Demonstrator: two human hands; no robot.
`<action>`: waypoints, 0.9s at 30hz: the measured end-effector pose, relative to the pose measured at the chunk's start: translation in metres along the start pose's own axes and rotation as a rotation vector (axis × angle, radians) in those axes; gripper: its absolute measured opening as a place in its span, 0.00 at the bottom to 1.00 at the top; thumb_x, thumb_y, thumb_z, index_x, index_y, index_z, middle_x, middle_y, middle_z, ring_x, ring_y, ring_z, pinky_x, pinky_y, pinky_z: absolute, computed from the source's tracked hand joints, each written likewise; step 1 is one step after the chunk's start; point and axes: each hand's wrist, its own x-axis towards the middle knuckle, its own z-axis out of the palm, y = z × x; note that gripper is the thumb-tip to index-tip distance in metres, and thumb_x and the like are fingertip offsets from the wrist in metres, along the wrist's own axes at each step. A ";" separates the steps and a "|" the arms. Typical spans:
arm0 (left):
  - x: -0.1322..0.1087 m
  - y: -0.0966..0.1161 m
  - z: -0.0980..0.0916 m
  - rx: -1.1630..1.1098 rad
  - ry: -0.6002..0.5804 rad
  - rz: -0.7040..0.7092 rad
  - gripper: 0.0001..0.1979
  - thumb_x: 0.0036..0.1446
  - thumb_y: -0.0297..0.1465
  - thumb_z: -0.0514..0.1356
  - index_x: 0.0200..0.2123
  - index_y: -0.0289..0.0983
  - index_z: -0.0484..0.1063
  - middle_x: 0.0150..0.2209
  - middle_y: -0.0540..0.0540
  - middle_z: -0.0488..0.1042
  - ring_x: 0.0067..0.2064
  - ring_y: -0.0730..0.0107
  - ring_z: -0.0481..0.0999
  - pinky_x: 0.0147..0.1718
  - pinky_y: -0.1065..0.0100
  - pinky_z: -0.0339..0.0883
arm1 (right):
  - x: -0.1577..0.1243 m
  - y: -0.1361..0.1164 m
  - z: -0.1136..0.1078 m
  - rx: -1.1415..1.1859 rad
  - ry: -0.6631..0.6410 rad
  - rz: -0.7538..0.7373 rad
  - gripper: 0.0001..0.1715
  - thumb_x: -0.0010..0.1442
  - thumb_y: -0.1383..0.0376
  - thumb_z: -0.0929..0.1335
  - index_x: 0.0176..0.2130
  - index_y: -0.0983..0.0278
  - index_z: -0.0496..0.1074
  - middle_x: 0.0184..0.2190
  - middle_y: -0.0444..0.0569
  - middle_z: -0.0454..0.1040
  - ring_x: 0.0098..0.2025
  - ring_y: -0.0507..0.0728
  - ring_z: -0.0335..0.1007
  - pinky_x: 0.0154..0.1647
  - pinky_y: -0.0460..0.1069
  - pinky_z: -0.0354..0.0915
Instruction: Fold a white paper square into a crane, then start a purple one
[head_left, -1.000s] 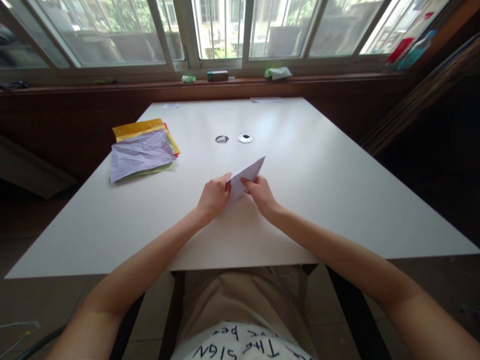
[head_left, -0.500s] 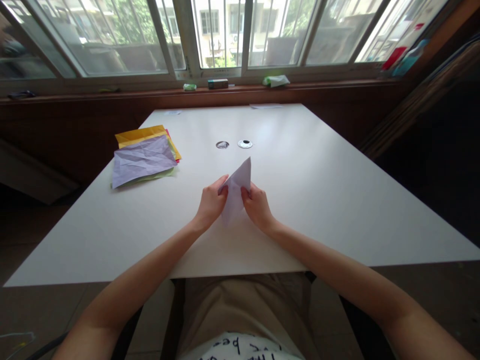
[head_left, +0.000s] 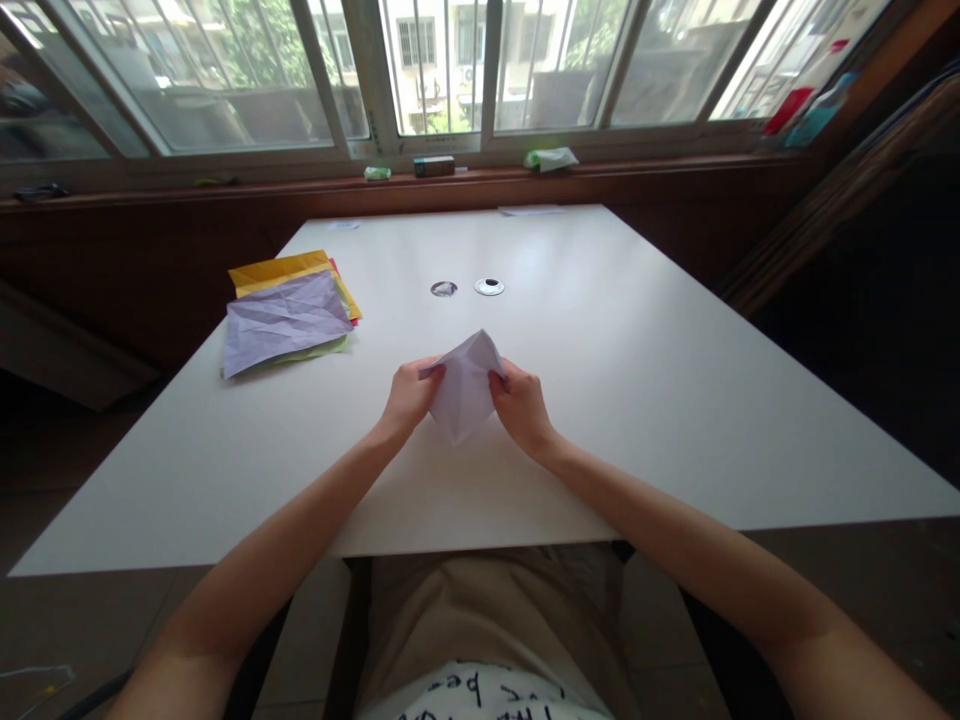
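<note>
A folded sheet of pale lilac paper (head_left: 465, 390) is held up over the near middle of the white table (head_left: 637, 400). My left hand (head_left: 411, 397) pinches its left corner, thumb on the near face. On the opposite side my right hand (head_left: 523, 402) grips the right edge, also with the thumb in front. The paper has a peak at the top and a point at the bottom, with a crease down its face. My other fingers are mostly hidden behind it.
A stack of coloured paper lies at the table's left: a creased lilac sheet (head_left: 289, 322) on top, a yellow sheet (head_left: 281, 272) behind. Two round table inserts (head_left: 489, 288) sit beyond my hands. Small items, including a dark box (head_left: 433, 167), line the window sill.
My hands have moved apart, the left one going outward. The paper between them has opened wider, and its top peak has dropped lower and shifted slightly left.
</note>
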 end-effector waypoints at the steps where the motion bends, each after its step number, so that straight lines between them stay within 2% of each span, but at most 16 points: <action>1: 0.000 0.001 0.000 -0.021 0.002 -0.010 0.13 0.48 0.37 0.56 0.28 0.33 0.74 0.29 0.47 0.75 0.31 0.67 0.70 0.25 0.73 0.60 | 0.000 0.000 0.000 0.004 0.001 -0.005 0.18 0.53 0.72 0.57 0.35 0.64 0.72 0.28 0.47 0.75 0.27 0.53 0.66 0.26 0.46 0.61; 6: -0.001 0.006 0.000 -0.121 0.003 -0.063 0.13 0.46 0.34 0.57 0.32 0.33 0.75 0.33 0.46 0.76 0.34 0.66 0.71 0.28 0.72 0.63 | 0.000 -0.001 -0.002 0.040 0.011 -0.033 0.20 0.53 0.73 0.57 0.40 0.63 0.72 0.33 0.47 0.76 0.31 0.55 0.70 0.31 0.48 0.64; 12: 0.003 0.008 -0.003 -0.280 -0.158 -0.145 0.19 0.46 0.32 0.58 0.43 0.34 0.73 0.38 0.44 0.76 0.35 0.68 0.72 0.31 0.71 0.63 | 0.002 -0.001 -0.007 0.045 0.018 0.020 0.24 0.50 0.75 0.58 0.42 0.63 0.72 0.39 0.49 0.76 0.38 0.56 0.71 0.38 0.50 0.66; 18: 0.008 0.013 -0.008 -0.411 -0.194 -0.222 0.24 0.39 0.26 0.60 0.45 0.36 0.72 0.41 0.43 0.75 0.37 0.67 0.73 0.36 0.68 0.65 | 0.005 -0.001 -0.016 0.272 -0.005 -0.063 0.26 0.46 0.77 0.58 0.41 0.62 0.73 0.46 0.48 0.73 0.49 0.56 0.68 0.47 0.51 0.64; 22: 0.009 0.016 -0.011 -0.480 -0.236 -0.202 0.23 0.41 0.27 0.61 0.45 0.35 0.72 0.41 0.42 0.75 0.39 0.64 0.74 0.40 0.65 0.66 | 0.006 -0.006 -0.022 0.394 -0.037 -0.119 0.25 0.45 0.78 0.57 0.37 0.62 0.74 0.44 0.47 0.74 0.48 0.56 0.68 0.47 0.52 0.64; 27: 0.006 0.018 -0.014 -0.500 -0.402 -0.182 0.24 0.42 0.26 0.61 0.47 0.36 0.70 0.44 0.42 0.74 0.42 0.62 0.73 0.39 0.66 0.66 | 0.004 -0.009 -0.027 0.449 0.038 -0.123 0.19 0.46 0.77 0.58 0.31 0.63 0.73 0.37 0.48 0.75 0.43 0.56 0.70 0.43 0.51 0.65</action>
